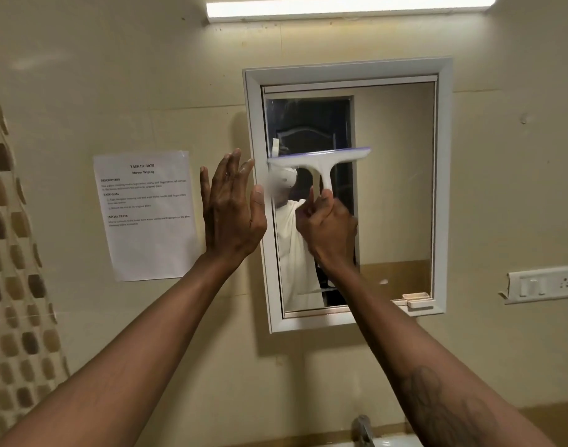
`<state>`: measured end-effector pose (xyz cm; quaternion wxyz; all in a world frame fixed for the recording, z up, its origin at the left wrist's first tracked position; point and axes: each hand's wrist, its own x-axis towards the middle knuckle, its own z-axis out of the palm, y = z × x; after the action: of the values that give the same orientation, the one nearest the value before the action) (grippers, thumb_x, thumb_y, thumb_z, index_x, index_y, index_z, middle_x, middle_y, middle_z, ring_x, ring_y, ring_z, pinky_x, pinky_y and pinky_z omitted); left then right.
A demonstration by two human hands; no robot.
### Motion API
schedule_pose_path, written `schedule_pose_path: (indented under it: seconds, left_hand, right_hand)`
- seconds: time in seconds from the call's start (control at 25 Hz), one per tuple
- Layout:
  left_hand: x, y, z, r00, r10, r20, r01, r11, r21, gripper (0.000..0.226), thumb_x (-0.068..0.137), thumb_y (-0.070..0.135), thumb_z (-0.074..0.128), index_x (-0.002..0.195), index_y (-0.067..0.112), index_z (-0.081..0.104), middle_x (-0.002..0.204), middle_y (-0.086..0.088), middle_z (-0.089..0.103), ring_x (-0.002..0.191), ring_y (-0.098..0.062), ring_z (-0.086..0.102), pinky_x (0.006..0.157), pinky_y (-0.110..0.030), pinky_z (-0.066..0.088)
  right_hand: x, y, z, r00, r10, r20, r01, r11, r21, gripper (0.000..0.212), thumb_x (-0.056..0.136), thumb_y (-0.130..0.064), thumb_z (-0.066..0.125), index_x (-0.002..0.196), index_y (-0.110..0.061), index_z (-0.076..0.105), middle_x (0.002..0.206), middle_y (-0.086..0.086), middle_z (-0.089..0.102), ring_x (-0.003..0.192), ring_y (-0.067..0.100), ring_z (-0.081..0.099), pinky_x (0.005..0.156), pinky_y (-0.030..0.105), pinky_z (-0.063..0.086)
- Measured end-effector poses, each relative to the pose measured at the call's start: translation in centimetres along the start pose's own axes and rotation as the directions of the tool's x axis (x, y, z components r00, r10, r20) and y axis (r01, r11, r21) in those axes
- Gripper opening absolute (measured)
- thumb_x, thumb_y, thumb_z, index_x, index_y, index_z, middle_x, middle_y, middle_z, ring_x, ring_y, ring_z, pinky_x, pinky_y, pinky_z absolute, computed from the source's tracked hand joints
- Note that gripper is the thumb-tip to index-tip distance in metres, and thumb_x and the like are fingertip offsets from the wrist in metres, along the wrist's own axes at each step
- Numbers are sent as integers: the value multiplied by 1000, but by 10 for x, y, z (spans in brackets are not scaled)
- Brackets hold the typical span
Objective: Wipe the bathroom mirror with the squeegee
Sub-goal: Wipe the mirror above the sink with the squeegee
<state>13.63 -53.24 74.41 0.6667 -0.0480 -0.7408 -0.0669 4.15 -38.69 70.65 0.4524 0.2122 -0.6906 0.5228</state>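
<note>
right grip (328, 227) presses squeegee (319, 161) on white-framed wall mirror (395, 188).

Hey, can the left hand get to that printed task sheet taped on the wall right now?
Probably yes: the left hand is open, holds nothing, and hovers just beside the task sheet, with nothing between them.

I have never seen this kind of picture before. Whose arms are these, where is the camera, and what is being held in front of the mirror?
The one picture comes from a camera worn on a person's head, so the two bare arms are that person's own. The right hand grips the handle of a white squeegee, its blade against the framed mirror on the wall. The left hand is open and holds nothing, raised beside the mirror's frame. A printed task sheet is stuck to the wall, and a switch plate sits at right.
</note>
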Motion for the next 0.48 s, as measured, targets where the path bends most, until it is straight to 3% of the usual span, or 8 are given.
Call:
schedule_pose_path:
  seconds: [0.12,0.24,0.36,0.48]
  left_hand:
    - [-13,2,-4,1000,1,19,-1,1000,2,50,102,30,42,146,12,55,162,-11,44,154,-27,36,128,-61,16]
    - [-24,5,-10,999,-6,41,6,1000,-2,51,102,32,40,146,11,56,161,-11,45,154,-28,37,128,-62,18]
    - [-31,10,-15,998,-9,59,8,1000,5,51,102,32,40,146,11,55,161,-12,45,153,-29,38,127,-62,19]
    - [-32,12,-17,998,16,66,-16,1000,8,50,102,31,41,147,13,53,162,-11,44,153,-28,37,127,-61,19]
  right_hand:
    - [-68,36,-7,998,36,50,-34,998,-50,52,105,-48,21,113,-20,65,97,1,72,75,16,67,58,24,49]
    - [-130,60,-19,994,106,36,-102,991,-91,68,102,-52,16,123,-10,64,90,5,73,76,27,67,60,28,42]
    - [-138,55,-30,990,134,50,-130,988,-82,71,102,-55,17,110,-6,68,81,6,72,75,30,67,61,33,47]
    - [-92,23,-40,991,132,-30,-132,991,15,61,105,-54,23,90,-16,67,70,-8,64,62,11,63,50,24,44]
